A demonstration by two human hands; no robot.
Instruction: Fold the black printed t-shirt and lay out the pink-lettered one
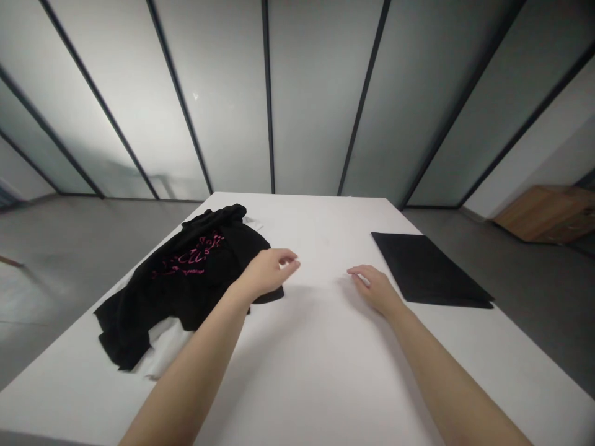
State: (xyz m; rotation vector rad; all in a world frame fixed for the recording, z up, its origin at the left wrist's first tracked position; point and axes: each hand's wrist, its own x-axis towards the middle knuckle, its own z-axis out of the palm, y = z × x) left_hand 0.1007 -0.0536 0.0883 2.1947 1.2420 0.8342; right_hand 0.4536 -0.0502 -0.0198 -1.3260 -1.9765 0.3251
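My left hand (pixel 274 271) hovers over the table beside a black garment, thumb and fingers slightly apart and nothing between them. The black garment (pixel 186 291) lies rumpled on the left, with pink lettering across it. White cloth (pixel 168 347) shows from beneath its near edge. To the right, my right hand (pixel 372 286) is low over the tabletop with its fingers loosely stretched out, also holding nothing. Further right lies a flat, dark, folded-looking piece (pixel 427 269); whether it is cloth or a board I cannot tell.
The white table (pixel 320 384) stretches away in front of me. Behind it stands a frosted glass partition (pixel 307 99) with dark frames. A wooden cabinet (pixel 543 214) stands at the far right on the grey floor (pixel 60 248).
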